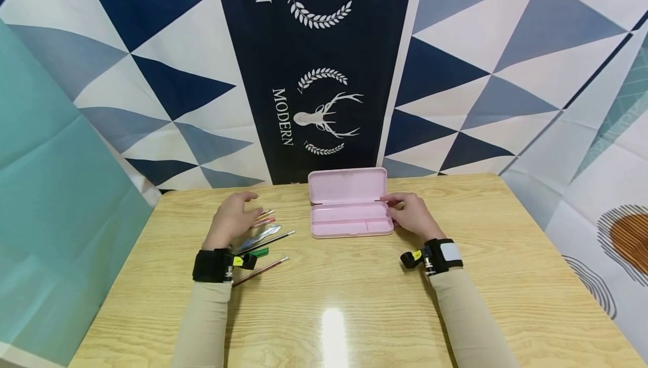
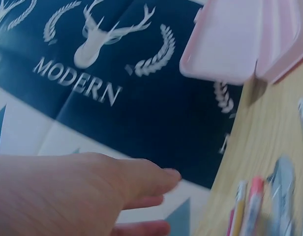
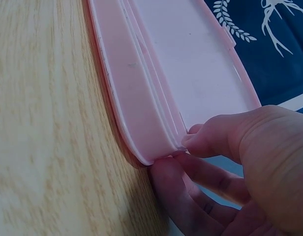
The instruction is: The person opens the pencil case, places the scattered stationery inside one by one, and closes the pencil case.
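Observation:
A pink pencil case (image 1: 347,186) stands with its lid raised at the back of the table. My right hand (image 1: 412,215) grips the case's right end, and in the right wrist view the thumb (image 3: 210,137) is over the rim with fingers below. Over to the left, my left hand (image 1: 233,219) is above a group of writing things, its fingers loosely bent and holding nothing. Beneath and beside it lie a yellow pencil (image 2: 237,211), a pink-tipped pen (image 2: 254,201), a silvery-blue slim item (image 2: 283,191), a dark pencil (image 1: 275,238), a green item (image 1: 260,252) and a dark red pencil (image 1: 263,270).
The case's tray has a long divider and a small compartment on the right. A patterned cloth (image 1: 324,36) hangs right behind the table's (image 1: 385,300) back edge. A teal panel (image 1: 61,188) borders the left side.

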Motion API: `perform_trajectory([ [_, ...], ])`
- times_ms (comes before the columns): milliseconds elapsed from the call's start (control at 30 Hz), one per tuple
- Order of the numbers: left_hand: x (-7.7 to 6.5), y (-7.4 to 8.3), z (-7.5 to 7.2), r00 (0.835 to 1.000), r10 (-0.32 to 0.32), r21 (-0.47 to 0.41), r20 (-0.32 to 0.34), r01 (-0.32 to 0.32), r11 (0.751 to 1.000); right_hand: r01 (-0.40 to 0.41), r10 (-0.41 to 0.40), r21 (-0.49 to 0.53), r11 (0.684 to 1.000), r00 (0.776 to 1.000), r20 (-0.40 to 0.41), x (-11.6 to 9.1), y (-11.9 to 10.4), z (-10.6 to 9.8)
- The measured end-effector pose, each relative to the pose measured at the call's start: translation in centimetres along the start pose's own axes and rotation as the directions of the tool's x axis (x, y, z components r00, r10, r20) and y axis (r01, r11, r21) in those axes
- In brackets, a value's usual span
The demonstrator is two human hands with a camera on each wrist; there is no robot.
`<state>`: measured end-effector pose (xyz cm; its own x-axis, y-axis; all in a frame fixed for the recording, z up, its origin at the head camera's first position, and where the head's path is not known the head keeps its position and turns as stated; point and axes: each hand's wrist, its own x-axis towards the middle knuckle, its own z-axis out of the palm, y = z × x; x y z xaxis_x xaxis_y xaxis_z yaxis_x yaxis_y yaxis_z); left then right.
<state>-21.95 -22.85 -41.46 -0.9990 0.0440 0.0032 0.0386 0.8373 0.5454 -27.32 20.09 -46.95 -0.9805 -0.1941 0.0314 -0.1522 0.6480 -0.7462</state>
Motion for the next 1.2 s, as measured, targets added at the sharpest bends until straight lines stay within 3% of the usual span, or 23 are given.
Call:
perform_trajectory([
  [233,-0.6,-2.4,-1.0,0.998,-0.06,0.031,0.02,0.059,0.998,-0.001,0.001,-0.003,1.0,1.0,-0.004,0.0,-0.2,0.0],
  [367,-0.9,-2.8,-1.2,0.994,-0.101,0.055,0.037,0.098,0.994,-0.006,0.006,0.0,1.0,1.0,-0.006,0.0,-0.3,0.0],
  [667,-0.7,-4.2,-1.1,0.99,-0.13,0.127,0.055,0.122,0.984,-0.013,0.013,0.011,1.0,1.0,0.003,-0.1,-0.3,0.0],
  [800,-0.7,-5.1,-1.1,0.99,-0.125,0.103,0.06,0.118,0.988,-0.012,0.012,0.013,1.0,1.0,0.01,0.0,-0.2,0.0],
  [1033,-0.4,-6.0,-1.1,0.995,-0.054,0.03,0.089,0.052,0.998,-0.029,0.029,0.024,0.999,1.0,0.012,-0.1,-0.3,0.0],
  [1200,-0.3,-6.3,-1.0,0.989,-0.091,0.024,0.117,0.088,0.996,-0.04,0.039,0.02,0.999,0.999,0.005,0.0,-0.2,0.1],
])
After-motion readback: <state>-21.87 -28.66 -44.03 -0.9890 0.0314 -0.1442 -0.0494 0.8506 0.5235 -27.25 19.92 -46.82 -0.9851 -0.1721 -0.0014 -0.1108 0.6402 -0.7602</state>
